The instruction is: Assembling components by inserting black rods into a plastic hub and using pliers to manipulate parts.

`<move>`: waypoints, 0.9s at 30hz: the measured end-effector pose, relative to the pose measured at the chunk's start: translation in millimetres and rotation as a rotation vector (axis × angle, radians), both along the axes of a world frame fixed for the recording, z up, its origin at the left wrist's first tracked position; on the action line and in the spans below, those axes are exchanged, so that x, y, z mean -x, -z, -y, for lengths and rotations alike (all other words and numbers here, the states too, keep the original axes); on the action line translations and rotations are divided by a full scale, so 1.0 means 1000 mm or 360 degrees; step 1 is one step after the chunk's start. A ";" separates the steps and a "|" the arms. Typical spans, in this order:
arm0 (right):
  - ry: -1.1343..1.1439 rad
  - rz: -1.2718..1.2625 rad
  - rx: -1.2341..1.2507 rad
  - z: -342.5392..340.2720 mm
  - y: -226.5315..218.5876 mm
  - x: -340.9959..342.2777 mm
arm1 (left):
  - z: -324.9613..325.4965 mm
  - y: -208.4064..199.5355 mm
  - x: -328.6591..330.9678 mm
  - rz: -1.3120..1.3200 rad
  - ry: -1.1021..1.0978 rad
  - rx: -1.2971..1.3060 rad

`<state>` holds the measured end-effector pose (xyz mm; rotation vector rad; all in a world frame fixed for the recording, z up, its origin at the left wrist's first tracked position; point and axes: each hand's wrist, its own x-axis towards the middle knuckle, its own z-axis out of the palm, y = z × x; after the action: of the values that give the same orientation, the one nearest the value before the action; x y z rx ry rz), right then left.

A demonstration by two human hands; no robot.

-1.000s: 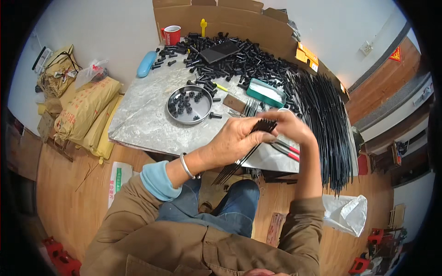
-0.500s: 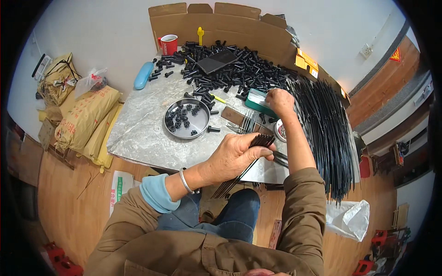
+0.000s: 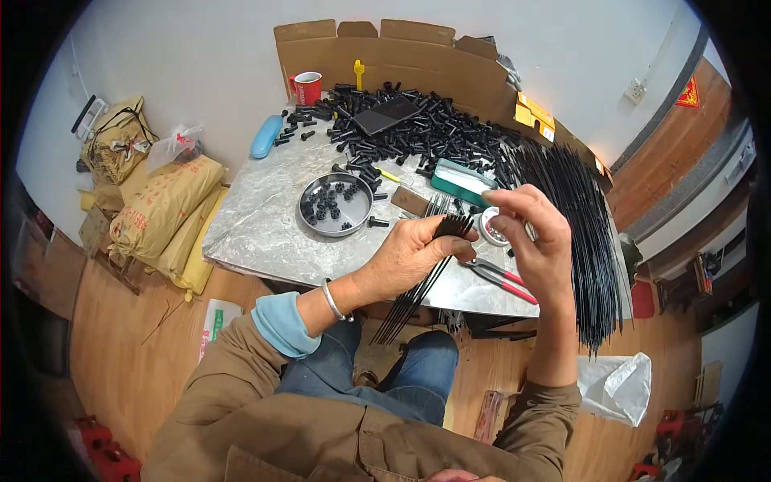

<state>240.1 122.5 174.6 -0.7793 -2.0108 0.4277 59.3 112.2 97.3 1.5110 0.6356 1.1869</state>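
Observation:
A bundle of thin black rods (image 3: 409, 304) slants through my left hand (image 3: 414, 255), its fingers closed round the rods. Their upper ends fan out above the thumb, and the lower ends point down over my lap. My right hand (image 3: 540, 237) is raised above the table's right side, thumb and fingers curled toward each other in a pinch. Whatever lies between those fingertips is too small to make out. Just beyond it stands a green case (image 3: 463, 183) with pale contents. Below the fingertips is a small round white tub (image 3: 493, 227). Red-handled pliers (image 3: 506, 283) lie close to both hands.
A round metal dish (image 3: 353, 217) holds small black parts. Behind it, black bolt-like pieces (image 3: 450, 128) are heaped under a dark phone-like slab (image 3: 385, 116). Long black rods (image 3: 590, 249) cover the table's right edge. A red cup (image 3: 307, 88) and blue case (image 3: 266, 136) stand far left.
My right hand has come back from the green case toward me and to the right. My left hand keeps its hold on the rods. The view has shifted slightly, showing the red pliers handles.

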 end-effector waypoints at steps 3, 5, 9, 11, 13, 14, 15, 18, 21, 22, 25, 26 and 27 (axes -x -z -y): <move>0.0052 0.0619 -0.0436 0.007 -0.006 -0.007 | 0.000 0.002 -0.009 0.0050 -0.0073 -0.0142; 0.0037 0.0591 -0.0420 0.009 -0.004 -0.010 | 0.001 0.000 -0.009 0.0037 -0.0025 -0.0081; 0.0122 0.0135 -0.0174 0.015 -0.003 -0.014 | 0.005 -0.002 -0.004 0.0026 -0.0002 0.0009; 0.0117 0.0269 -0.0230 0.018 0.001 -0.019 | 0.005 -0.002 -0.004 0.0015 -0.0012 -0.0003; 0.0161 0.0295 -0.0232 0.024 0.005 -0.023 | 0.005 -0.004 -0.005 0.0004 -0.0015 -0.0015; 0.0190 0.0298 -0.0210 0.026 0.007 -0.026 | 0.006 -0.005 -0.007 0.0020 -0.0011 -0.0006; 0.0220 0.0301 -0.0189 0.028 0.008 -0.029 | 0.006 -0.006 -0.009 0.0037 -0.0007 0.0003; 0.0196 0.0277 -0.0172 0.025 0.015 -0.028 | 0.007 -0.004 -0.007 0.0031 -0.0030 0.0001; 0.0186 0.0305 -0.0158 0.026 0.011 -0.029 | 0.007 -0.005 -0.009 -0.0039 -0.0036 -0.0039; 0.0172 0.0339 -0.0135 0.027 0.010 -0.028 | 0.007 -0.004 -0.009 -0.0044 -0.0034 -0.0042; 0.0171 0.0328 -0.0167 0.027 0.010 -0.029 | 0.006 -0.003 -0.011 0.0010 -0.0079 -0.0063; 0.0173 0.0326 -0.0167 0.027 0.011 -0.029 | 0.007 -0.005 -0.011 0.0010 -0.0075 -0.0065; 0.0195 0.0310 -0.0139 0.028 0.011 -0.030 | 0.007 -0.005 -0.010 0.0011 -0.0071 -0.0068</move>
<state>270.0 94.9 163.2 -0.9129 -2.1318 0.1976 69.7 105.1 102.6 1.5348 0.6461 1.2461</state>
